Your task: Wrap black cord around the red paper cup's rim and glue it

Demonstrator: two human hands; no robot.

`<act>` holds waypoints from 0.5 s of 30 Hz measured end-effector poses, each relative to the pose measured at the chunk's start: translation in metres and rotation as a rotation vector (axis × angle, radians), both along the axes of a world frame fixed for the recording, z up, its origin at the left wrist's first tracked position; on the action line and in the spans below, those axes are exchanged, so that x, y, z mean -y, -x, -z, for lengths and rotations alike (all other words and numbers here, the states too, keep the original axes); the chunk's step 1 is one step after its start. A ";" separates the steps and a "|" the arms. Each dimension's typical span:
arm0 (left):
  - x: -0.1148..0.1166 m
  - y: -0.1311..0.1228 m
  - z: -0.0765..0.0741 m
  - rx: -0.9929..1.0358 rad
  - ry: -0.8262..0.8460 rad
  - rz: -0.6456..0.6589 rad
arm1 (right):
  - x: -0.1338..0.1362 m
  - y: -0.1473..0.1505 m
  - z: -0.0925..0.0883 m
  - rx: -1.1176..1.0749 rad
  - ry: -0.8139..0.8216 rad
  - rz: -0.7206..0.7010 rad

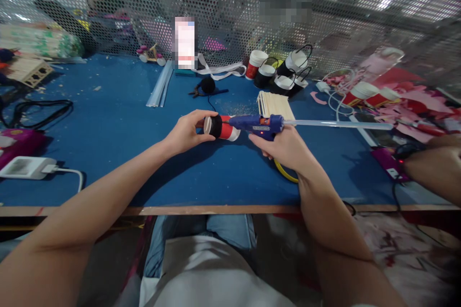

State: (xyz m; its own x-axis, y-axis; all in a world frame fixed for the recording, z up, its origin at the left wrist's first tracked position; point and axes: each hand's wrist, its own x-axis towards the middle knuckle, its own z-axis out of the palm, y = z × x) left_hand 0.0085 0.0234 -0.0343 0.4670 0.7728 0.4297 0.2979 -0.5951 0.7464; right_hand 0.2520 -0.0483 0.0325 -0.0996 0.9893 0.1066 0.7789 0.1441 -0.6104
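Note:
My left hand (188, 133) is closed around the base end of a small red paper cup (227, 129) lying tipped on its side, its white rim toward the right. A black band wraps the cup's base end. In my right hand (284, 146) is a blue hot glue gun (261, 124) with a small red light lit. Its nozzle points left and meets or nearly meets the cup beside the black band. A long clear glue stick (338, 124) sticks out of the gun's back. Below my right hand shows part of a yellow ring (286, 172).
Behind the cup lie a black ball (208, 85) and pliers (196, 92). Wooden sticks (275, 103) sit behind the gun, several black-wrapped cups (264, 74) farther back. Spare glue sticks (161, 85) lie left. At right, another person's hand (437, 165) is near a purple box (389, 163).

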 end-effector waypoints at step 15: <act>0.010 -0.001 -0.010 -0.288 -0.319 -0.005 | -0.005 -0.001 -0.002 -0.003 0.024 0.039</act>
State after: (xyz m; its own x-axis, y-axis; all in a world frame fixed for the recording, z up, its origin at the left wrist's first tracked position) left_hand 0.0097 0.0133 -0.0243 0.5996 0.6248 0.5001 0.4709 -0.7807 0.4108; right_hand 0.2529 -0.0433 0.0342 -0.0605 0.9947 0.0833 0.7815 0.0991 -0.6160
